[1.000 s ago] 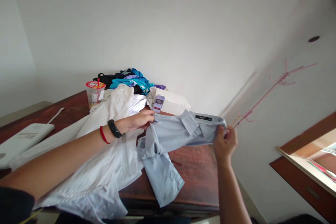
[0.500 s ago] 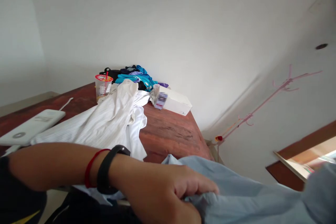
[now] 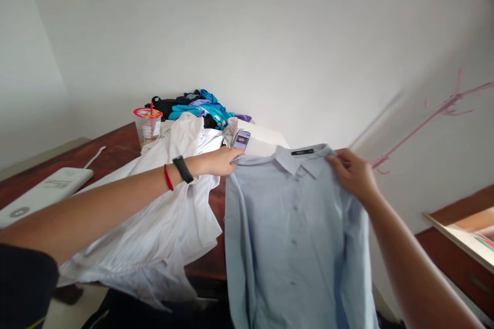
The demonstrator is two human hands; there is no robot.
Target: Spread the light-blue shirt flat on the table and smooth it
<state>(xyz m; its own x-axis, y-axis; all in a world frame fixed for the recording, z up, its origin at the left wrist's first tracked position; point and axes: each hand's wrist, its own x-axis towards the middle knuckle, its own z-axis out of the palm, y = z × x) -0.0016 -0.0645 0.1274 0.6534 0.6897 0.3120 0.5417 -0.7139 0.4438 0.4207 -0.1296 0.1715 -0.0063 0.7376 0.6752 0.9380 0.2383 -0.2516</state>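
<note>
the light blue shirt [image 3: 293, 236] hangs front-on, collar up, spread between both hands off the near corner of the table [image 3: 116, 145], its hem dropping out of view below. the left hand [image 3: 219, 160] pinches one shoulder, fingertips closed on the cloth right by the white box [image 3: 262, 145]. the right hand [image 3: 353, 175] has the other shoulder, fingers curled shut round the fabric. the risk, by the look of it: both grips are thin pinches at the seams, so one slack finger could let a side sag. the near sleeve also hangs just beside the white shirts [image 3: 170, 205] draped over the table edge and could drag them off. containers now: the plastic cup [image 3: 147, 126], with red lid and straw, looks close to empty. the white box is shut, its contents hidden.
</note>
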